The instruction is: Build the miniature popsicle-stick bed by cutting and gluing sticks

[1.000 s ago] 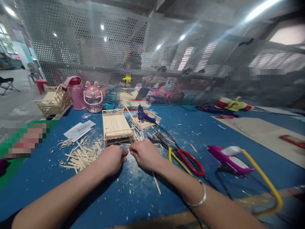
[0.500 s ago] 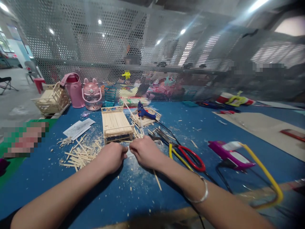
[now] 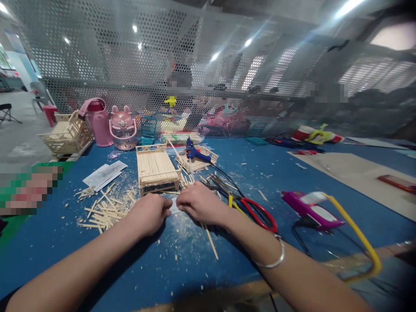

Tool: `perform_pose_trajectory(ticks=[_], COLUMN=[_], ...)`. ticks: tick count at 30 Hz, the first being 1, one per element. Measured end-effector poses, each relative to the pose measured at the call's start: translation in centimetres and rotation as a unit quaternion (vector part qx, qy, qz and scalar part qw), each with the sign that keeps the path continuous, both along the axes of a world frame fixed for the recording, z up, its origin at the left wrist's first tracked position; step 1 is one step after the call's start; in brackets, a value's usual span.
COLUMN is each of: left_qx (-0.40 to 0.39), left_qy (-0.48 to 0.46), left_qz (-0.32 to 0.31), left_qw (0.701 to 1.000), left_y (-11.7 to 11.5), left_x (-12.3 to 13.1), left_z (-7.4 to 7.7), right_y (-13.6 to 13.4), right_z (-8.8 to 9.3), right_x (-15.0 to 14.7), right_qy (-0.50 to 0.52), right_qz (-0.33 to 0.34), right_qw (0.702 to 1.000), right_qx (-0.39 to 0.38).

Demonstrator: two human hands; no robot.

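My left hand (image 3: 150, 214) is closed, knuckles up, just in front of a small bed-shaped frame of wooden sticks (image 3: 157, 168). Close to its right, my right hand (image 3: 202, 204) is curled with the fingertips pinched. A small piece of white paper (image 3: 175, 205) lies on the blue table between the two sets of fingertips. Whatever the fingers hold is hidden or too small to make out. Loose wooden sticks (image 3: 105, 212) are heaped left of my left hand. Beyond my right hand, a blue glue gun (image 3: 196, 153) rests on a stick panel.
Red-handled pliers (image 3: 260, 214) lie to the right, near a purple device (image 3: 312, 212) and a yellow-framed saw (image 3: 360, 229). Folded papers (image 3: 104, 174), a pink bottle (image 3: 100, 125) and a clear pink jug (image 3: 123, 130) stand or lie at the left. A perforated metal screen (image 3: 130, 73) closes off the back.
The view has shifted slightly. My hands stay over the same spot, with the gap between their fingertips a little wider and more of the white paper showing.
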State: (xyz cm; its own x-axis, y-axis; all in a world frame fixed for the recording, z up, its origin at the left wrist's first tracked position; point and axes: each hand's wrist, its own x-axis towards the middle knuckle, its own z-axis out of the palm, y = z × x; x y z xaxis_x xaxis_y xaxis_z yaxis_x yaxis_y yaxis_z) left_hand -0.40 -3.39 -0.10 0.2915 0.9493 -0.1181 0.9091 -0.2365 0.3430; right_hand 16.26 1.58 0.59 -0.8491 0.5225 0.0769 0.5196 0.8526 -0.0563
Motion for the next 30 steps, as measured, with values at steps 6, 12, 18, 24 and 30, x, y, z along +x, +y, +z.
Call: perform_pose_trajectory(ticks=[6, 12, 18, 24, 30], left_qx=[-0.002, -0.005, 0.007, 0.002, 0.001], left_qy=[-0.005, -0.006, -0.008, -0.008, -0.011], left_qz=[0.001, 0.004, -0.003, 0.001, 0.009], left_qw=[1.000, 1.000, 1.000, 1.000, 1.000], left_y=[0.0, 0.0, 0.1, 0.1, -0.1], left_x=[-0.1, 0.0, -0.2, -0.1, 0.0], left_z=[0.2, 0.1, -0.2, -0.1, 0.1], right_y=[-0.4, -0.5, -0.1, -0.6, -0.7], right_z=[0.0, 0.1, 0.0, 0.0, 0.3], right_x=[-0.3, -0.4, -0.4, -0.9, -1.3], right_qy=[-0.013, 0.002, -0.002, -0.026, -0.050], right_qz=[0.014, 0.008, 0.003, -0.025, -0.074], right_qw=[1.000, 1.000, 1.000, 0.998, 0.994], right_qx=[0.006, 0.023, 0.031, 0.059, 0.062])
